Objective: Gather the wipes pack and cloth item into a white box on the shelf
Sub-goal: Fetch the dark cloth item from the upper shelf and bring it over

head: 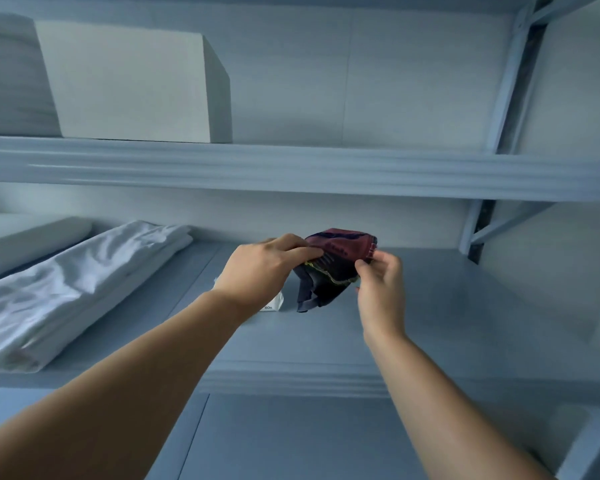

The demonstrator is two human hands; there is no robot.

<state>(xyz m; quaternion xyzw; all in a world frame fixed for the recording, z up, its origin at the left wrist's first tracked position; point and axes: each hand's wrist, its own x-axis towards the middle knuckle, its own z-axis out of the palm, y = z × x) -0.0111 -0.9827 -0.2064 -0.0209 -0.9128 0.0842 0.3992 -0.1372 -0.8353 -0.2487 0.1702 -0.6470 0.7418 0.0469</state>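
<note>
Maroon and navy cloth [329, 275] is bunched between both hands. The left hand [267, 268] grips its left edge with curled fingers, and the right hand [381, 289] pinches the opposite side. Just under the left wrist a white wipes pack [275, 303] lies on the shelf [430, 306], mostly hidden. Further left of that hand sit folded white sheets [66, 282]. Above and left of both hands, on the higher board, stands the white box [129, 81]. Best to fold the cloth compactly, then free one hand for the pack before reaching up.
</note>
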